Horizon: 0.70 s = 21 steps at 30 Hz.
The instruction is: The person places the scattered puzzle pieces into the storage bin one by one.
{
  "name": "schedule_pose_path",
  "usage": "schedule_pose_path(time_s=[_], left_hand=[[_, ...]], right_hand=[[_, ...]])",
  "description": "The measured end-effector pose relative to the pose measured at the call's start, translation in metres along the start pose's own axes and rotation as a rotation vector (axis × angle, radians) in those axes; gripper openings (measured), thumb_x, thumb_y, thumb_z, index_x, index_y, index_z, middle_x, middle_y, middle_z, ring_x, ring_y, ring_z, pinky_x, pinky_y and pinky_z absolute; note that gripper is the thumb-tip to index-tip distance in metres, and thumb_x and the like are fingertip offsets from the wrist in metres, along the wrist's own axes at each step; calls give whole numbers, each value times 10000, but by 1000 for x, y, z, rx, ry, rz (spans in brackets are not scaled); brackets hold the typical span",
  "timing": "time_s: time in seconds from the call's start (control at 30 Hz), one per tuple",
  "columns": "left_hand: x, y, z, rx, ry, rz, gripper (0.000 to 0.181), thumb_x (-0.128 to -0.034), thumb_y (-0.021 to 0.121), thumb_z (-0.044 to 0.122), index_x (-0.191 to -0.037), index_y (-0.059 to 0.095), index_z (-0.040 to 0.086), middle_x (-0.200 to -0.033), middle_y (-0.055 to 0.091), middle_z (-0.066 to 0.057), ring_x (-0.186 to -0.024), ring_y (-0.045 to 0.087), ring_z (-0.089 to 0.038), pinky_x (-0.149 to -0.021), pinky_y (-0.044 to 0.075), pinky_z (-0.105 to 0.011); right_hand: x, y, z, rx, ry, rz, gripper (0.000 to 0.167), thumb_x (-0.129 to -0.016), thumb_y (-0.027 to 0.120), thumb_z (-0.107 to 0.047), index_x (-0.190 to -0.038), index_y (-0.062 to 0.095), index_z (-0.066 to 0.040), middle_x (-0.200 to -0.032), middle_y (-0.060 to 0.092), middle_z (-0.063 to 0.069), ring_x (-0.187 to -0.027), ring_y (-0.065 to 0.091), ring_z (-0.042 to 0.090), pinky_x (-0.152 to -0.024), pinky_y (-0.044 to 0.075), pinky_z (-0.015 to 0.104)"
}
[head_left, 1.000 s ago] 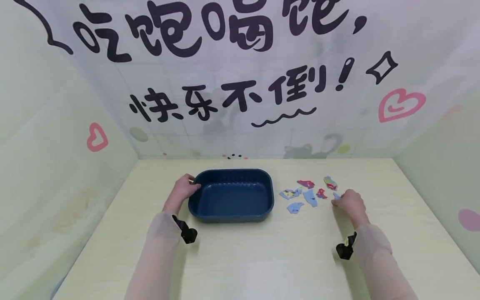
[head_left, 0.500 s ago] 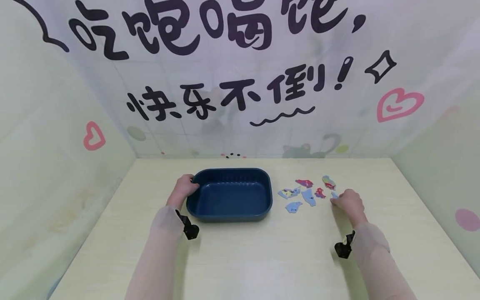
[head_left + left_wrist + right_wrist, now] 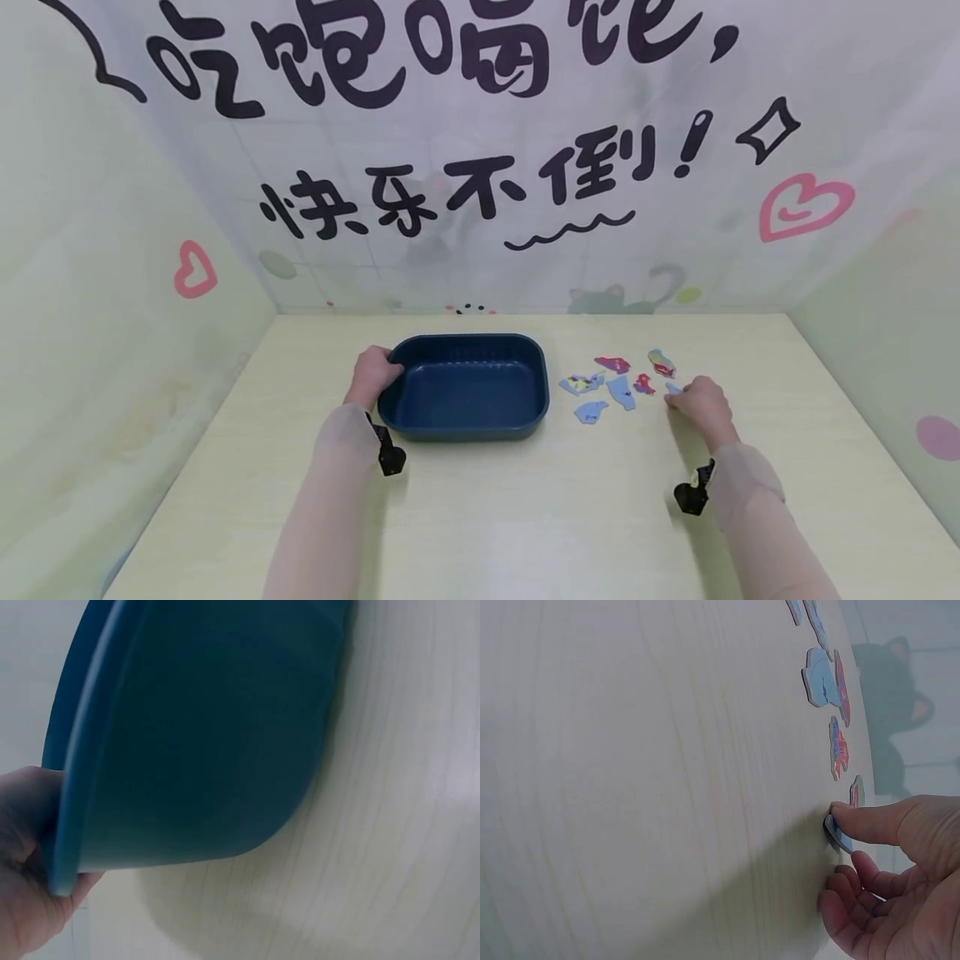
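The left sleeve (image 3: 324, 500) has shifted inward toward the blue tray (image 3: 465, 434).

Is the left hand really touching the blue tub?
Touching. The left wrist view shows it: the left hand grips the blue tub by its rim, with no gap between them.

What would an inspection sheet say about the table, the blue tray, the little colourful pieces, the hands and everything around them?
Surface: pale table with a wood-grain look.
Job's things: dark blue tray, nothing seen inside; six flat pieces lie loose to its right.
Clutter: nothing seen.
Grippers: left hand grips the tray's left rim; right hand pinches a small blue piece in its fingers.
Cables: nothing seen.
Surroundings: printed backdrop with black writing.
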<state>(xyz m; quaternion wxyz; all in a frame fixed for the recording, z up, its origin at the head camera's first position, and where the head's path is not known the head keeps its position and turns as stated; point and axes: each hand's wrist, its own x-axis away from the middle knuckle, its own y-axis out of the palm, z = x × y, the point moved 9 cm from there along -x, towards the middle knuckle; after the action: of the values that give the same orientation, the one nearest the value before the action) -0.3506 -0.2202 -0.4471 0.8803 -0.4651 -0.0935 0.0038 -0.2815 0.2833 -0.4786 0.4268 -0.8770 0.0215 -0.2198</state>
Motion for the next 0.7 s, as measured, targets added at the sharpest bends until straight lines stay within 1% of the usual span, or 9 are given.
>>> schedule_pose_path(time_s=[0.1,0.27,0.37,0.47,0.53,0.6,0.63,0.7], left_hand=[[1,0,0,1,-7,3,239,-847,522,84,-962,649,-83,-966,659,-250,-864,636,-339,-732,526,-394],[3,-1,2,-5,-6,13,202,-844,532,87,-905,644,-70,-933,664,-232,-835,631,-320,-724,516,-390],[4,-2,3,-12,1,33,169,-836,546,88,-841,637,-54,-863,666,-204,-776,621,-290,-697,507,-376],[6,-3,3,-12,3,41,160,-833,546,79,-711,568,-23,-697,614,-140,-662,571,-239,-621,466,-326],[7,-3,4,-8,10,43,175,-835,541,73,-675,528,2,-630,568,-92,-616,542,-207,-585,438,-295],[8,-3,5,-1,13,39,170,-837,530,67,-679,517,5,-617,557,-88,-606,538,-205,-578,429,-287],[8,-3,4,6,15,42,154,-836,530,68,-700,540,-4,-639,580,-101,-622,555,-211,-586,448,-297],[7,-3,1,31,4,53,152,-840,529,84,-788,609,-33,-733,640,-158,-689,605,-254,-631,491,-336]], right_hand=[[-1,0,-1,-19,-5,-7,529,-860,547,-216,-1183,404,179,-1189,454,345,-1007,485,402,-868,414,502],[-2,0,-2,-10,-18,-2,545,-858,546,-200,-1203,394,194,-1224,431,364,-1072,468,452,-908,397,513],[-3,0,-2,-7,-21,-1,540,-860,547,-197,-1203,401,193,-1223,435,361,-1071,471,449,-904,401,507],[-3,1,-2,-19,-27,6,497,-860,556,-187,-1160,436,190,-1154,478,345,-965,504,393,-842,433,466],[-2,0,-3,-31,-34,14,457,-857,565,-176,-1119,469,186,-1083,512,319,-878,509,331,-777,448,420],[-1,-1,-4,-40,-42,22,421,-853,571,-167,-1081,499,179,-1018,537,287,-813,497,276,-716,445,370],[-1,-1,-4,-45,-40,24,412,-852,573,-164,-1072,504,177,-996,541,274,-801,493,265,-700,440,353],[-1,0,-4,-53,-34,22,405,-853,574,-164,-1069,502,171,-979,540,257,-798,487,258,-690,431,335]])
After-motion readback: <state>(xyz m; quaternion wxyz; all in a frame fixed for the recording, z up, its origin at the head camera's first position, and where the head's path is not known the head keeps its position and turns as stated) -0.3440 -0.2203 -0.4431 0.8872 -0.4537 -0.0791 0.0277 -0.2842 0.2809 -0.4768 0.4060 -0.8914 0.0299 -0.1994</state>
